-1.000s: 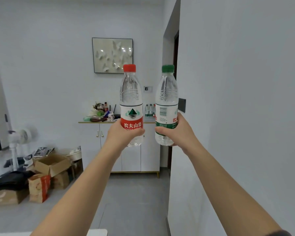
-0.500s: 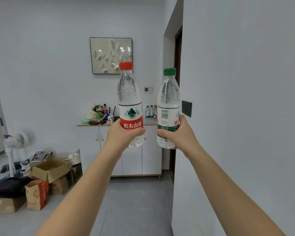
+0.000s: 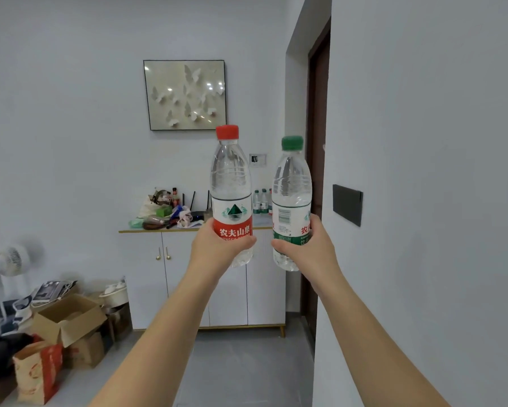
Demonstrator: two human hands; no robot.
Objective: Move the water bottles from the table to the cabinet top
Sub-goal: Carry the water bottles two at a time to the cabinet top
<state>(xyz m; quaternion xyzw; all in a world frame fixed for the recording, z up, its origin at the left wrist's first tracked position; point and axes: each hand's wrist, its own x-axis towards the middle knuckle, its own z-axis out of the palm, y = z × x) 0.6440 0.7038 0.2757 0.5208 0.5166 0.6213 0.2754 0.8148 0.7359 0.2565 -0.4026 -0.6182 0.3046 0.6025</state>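
My left hand grips a clear water bottle with a red cap and red label, held upright at arm's length. My right hand holds a second clear bottle with a green cap and green label, upright, just to the right of the first. Ahead stands a white cabinet with a thin gold-edged top. Several small water bottles stand at the right end of that top, partly hidden behind the two bottles I hold.
Clutter covers the left half of the cabinet top. Cardboard boxes, a red paper bag and a white fan fill the floor at left. A wall corner with a dark doorway stands close on my right.
The cabinet looms larger and nearer than in the earlier frames. The wall corner on my right has slid further right. Both bottles stay upright in my hands.
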